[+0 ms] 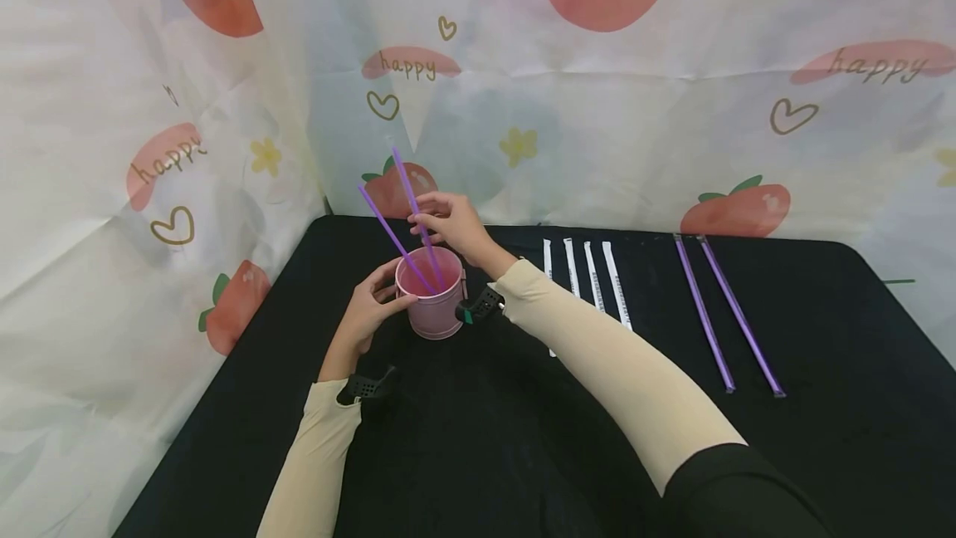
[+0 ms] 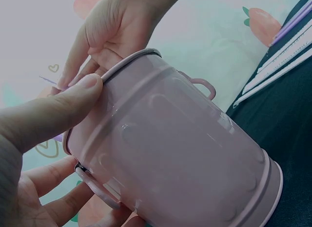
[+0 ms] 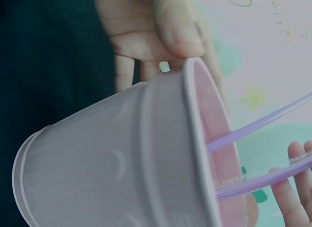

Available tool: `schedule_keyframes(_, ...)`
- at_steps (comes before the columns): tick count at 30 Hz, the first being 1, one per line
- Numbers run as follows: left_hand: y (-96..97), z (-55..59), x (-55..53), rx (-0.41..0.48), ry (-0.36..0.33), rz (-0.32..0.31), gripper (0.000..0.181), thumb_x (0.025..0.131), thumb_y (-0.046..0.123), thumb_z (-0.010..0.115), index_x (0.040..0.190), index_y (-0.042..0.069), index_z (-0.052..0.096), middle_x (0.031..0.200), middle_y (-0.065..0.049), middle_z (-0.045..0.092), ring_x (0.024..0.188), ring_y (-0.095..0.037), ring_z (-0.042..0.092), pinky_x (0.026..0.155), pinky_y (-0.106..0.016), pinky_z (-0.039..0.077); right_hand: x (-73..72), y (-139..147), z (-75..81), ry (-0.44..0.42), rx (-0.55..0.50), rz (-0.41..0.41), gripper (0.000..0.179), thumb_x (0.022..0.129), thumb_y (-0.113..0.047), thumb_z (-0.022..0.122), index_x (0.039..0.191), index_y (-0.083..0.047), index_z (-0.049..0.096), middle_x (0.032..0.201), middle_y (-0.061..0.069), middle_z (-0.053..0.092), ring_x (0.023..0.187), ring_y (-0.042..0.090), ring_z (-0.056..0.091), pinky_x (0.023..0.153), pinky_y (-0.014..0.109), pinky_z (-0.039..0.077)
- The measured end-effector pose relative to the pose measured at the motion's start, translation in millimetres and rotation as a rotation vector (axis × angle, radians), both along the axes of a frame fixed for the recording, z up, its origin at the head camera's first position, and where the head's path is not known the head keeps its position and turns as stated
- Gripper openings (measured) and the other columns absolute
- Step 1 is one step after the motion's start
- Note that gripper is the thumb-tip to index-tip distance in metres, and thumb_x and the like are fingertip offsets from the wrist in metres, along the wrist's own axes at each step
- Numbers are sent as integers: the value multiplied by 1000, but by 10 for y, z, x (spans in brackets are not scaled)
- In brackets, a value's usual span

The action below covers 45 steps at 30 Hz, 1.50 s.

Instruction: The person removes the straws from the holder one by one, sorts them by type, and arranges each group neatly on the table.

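Observation:
A small pink metal bucket (image 1: 436, 318) with side handles stands on the black-covered table. My left hand (image 1: 369, 305) grips its left side, thumb on the rim and fingers around the wall. Two purple straws lean out of the bucket. My right hand (image 1: 456, 227) is above the bucket's far side and pinches the right-hand straw (image 1: 406, 179), which has a clear wrapper around it. The other straw (image 1: 377, 216) leans to the left, its lower end inside the bucket. In the right wrist view, the left thumb (image 3: 180, 36) lies at the rim.
Several thin white paper-wrapped sticks (image 1: 593, 272) lie in a row right of the bucket, partly behind my right sleeve. Two more purple straws (image 1: 739, 314) in wrappers lie farther right on the black tablecloth (image 1: 478, 455). A printed curtain (image 1: 635, 131) hangs behind and to the left.

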<state>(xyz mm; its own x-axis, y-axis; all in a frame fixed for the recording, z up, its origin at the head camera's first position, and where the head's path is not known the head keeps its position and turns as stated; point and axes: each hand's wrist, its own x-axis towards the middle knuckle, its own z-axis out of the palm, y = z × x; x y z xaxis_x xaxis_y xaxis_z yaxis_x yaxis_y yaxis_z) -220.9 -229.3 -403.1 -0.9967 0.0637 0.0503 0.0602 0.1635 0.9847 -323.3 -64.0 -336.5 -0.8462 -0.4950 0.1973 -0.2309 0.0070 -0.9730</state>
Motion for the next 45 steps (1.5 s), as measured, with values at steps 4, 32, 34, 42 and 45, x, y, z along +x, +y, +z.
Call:
schedule_keyframes(4,-4,-34,-13,-10,19,4,61,86,2,64,142,7,39,140,-19,43,126,-37,47,101,-37,44,-15,23,45,15,-14,-8,28,92,-6,57,119,1,58,111,27,65,92,30,69,76,37,59)
schedule_keyframes(32,-15,-77,-12,-10,37,10,63,85,2,65,142,7,39,142,-18,42,125,-36,47,86,-11,46,-111,326,537,-33,-244,-130,29,90,-3,59,118,4,58,99,17,70,78,19,70,72,37,60)
schedule_keyframes(34,-13,-81,-6,-6,33,7,63,85,2,65,142,8,39,142,-18,42,125,-36,47,85,-10,46,-115,373,547,-30,-266,-130,28,89,-2,59,117,5,58,93,12,71,74,14,70,69,35,60)
schedule_keyframes(42,-3,-86,-6,-13,39,13,63,84,3,66,141,9,40,140,-18,44,124,-36,47,85,-11,46,-132,577,633,-27,-347,-156,24,88,0,60,112,6,59,80,1,70,71,13,70,67,34,60)
schedule_keyframes(45,-2,-79,-7,-15,44,18,63,84,3,66,141,9,41,140,-17,44,124,-35,47,86,-11,45,-134,666,681,-31,-359,-170,24,88,-1,62,111,4,60,81,1,70,72,14,70,67,34,60)
